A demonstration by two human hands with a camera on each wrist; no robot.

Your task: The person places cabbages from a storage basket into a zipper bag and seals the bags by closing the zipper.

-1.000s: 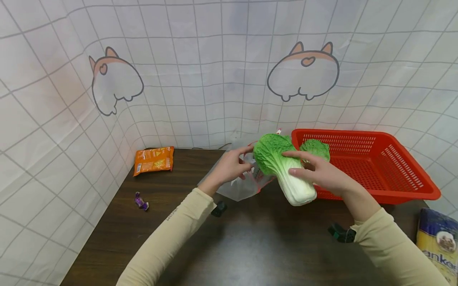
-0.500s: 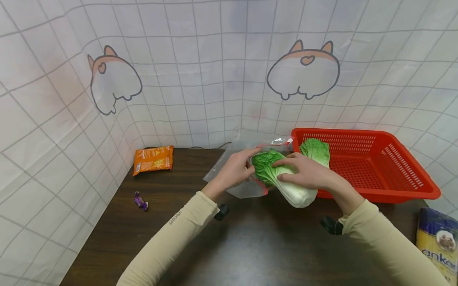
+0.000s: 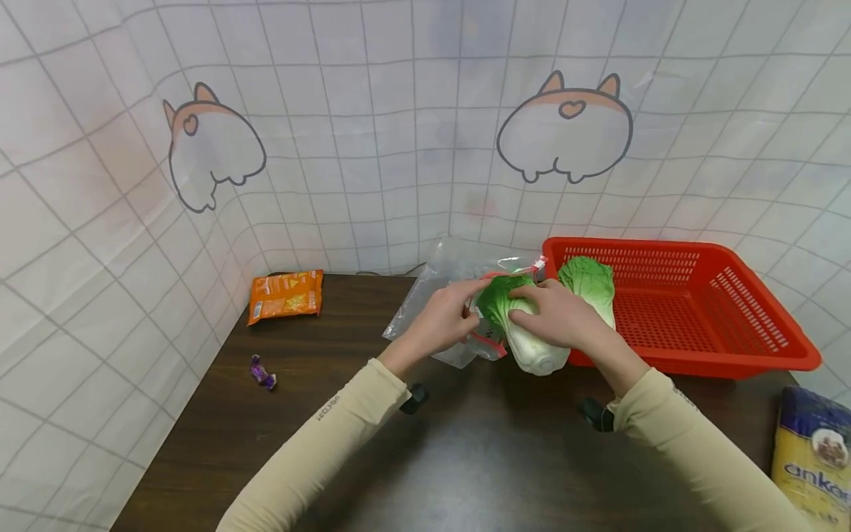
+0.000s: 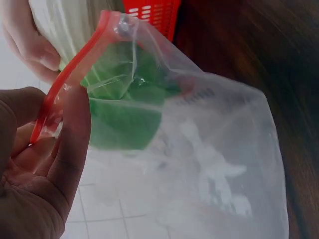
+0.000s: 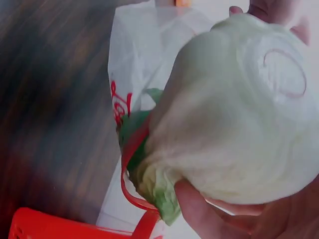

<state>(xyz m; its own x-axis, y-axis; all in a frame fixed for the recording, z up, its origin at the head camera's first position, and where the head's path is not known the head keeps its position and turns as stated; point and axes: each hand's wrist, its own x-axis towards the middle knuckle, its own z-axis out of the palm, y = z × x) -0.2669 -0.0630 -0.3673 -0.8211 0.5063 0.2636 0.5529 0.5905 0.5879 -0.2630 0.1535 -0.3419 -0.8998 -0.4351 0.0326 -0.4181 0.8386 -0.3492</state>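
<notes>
My right hand (image 3: 557, 316) grips a Chinese cabbage (image 3: 534, 352), its white base tilted toward me. The green leafy end lies inside the mouth of a clear plastic zip bag (image 3: 459, 256) with a red edge. With thumb and fingers, my left hand (image 3: 444, 316) pinches that red edge, as the left wrist view shows at the bag's rim (image 4: 65, 79). Through the film the green leaves (image 4: 124, 114) show, while the lower part of the bag holds nothing visible. From the right wrist, the cabbage base (image 5: 234, 114) fills the view and hides most of the fingers.
A red plastic basket (image 3: 698, 360) stands at the right, with a second Chinese cabbage (image 3: 590, 282) at its left end. An orange snack packet (image 3: 286, 297) and a purple wrapped candy (image 3: 262, 373) lie at the left. A yellow and blue packet (image 3: 812, 451) is at the right edge.
The cabbage has gone from above the bag down and left, leafy end into its mouth. The right hand moved left with it, and the bag's red-edged mouth now spreads around the leaves.
</notes>
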